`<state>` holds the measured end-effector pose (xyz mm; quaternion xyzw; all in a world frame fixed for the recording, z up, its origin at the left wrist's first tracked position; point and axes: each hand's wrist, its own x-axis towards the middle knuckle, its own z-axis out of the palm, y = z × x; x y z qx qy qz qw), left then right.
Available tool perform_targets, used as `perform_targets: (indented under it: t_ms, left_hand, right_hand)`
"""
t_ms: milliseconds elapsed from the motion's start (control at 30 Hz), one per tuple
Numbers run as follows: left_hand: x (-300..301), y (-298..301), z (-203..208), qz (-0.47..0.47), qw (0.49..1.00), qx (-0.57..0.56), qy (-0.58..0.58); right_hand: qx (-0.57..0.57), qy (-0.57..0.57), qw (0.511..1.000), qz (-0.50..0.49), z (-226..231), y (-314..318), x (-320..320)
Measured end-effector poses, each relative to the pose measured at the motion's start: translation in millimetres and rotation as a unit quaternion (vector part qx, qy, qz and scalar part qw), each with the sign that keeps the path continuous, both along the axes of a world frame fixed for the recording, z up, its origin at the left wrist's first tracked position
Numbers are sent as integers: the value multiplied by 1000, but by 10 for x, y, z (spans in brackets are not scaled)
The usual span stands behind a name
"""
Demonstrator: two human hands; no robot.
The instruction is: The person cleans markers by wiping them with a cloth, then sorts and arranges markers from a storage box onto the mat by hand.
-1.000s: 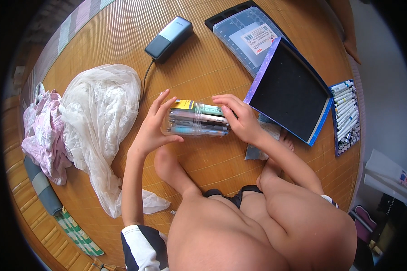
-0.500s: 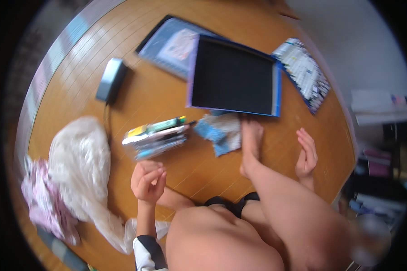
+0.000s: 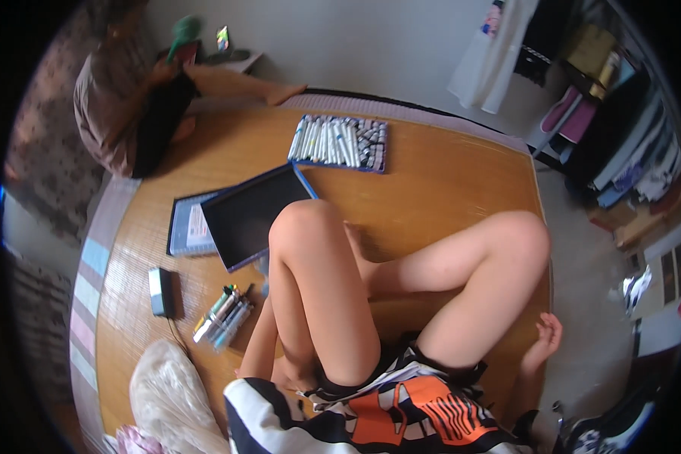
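Note:
My right hand (image 3: pixel 550 333) is raised beside the mat's right edge, its fingers loosely bent and nothing between them. The left forearm (image 3: pixel 259 344) runs up beside my bent left leg; that hand's fingers are hidden. Closest to this forearm is a clear pouch of pens and markers (image 3: pixel 225 316). Past my left knee lies a shallow black tray with a blue rim (image 3: pixel 242 212), partly over a flat clear-fronted case (image 3: pixel 188 227). Farther off, a box of white markers (image 3: pixel 337 142) stands full of rows.
A dark oblong device with a cord (image 3: pixel 161 293) rests at left, above a white plastic bag (image 3: pixel 166 386) and pink cloth (image 3: pixel 132 441). Another person (image 3: pixel 113 113) sits at far left near a green round object (image 3: pixel 187 34). Clothes and a shelf (image 3: pixel 628 174) line the right.
The view has tilted up, bringing the far wall, other person and marker box into sight. My knees are raised. My left hand has gone out of sight; the right stays at the right side.

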<state>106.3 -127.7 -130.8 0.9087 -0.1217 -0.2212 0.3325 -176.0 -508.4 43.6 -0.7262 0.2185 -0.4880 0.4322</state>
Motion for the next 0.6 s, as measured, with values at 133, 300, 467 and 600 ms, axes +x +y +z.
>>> perform_targets:
  t_ms: [133, 300, 467, 600]
  left_hand:
    - [253, -13, 367, 4, 997, 6, -80]
    - [65, 66, 1867, 134, 893, -214, -372]
    - [-314, 150, 2447, 136, 791, -278, -527]
    - [-802, 58, 2275, 209, 857, -255, -395]
  right_hand:
    - [119, -78, 974, -176, -6, -455, -500]
    - [242, -256, 925, -141, 535, -944, 122]
    - [156, -433, 836, 298, 1864, -573, 1075]
    - [-23, -275, 875, 399, 1783, 103, 1801]
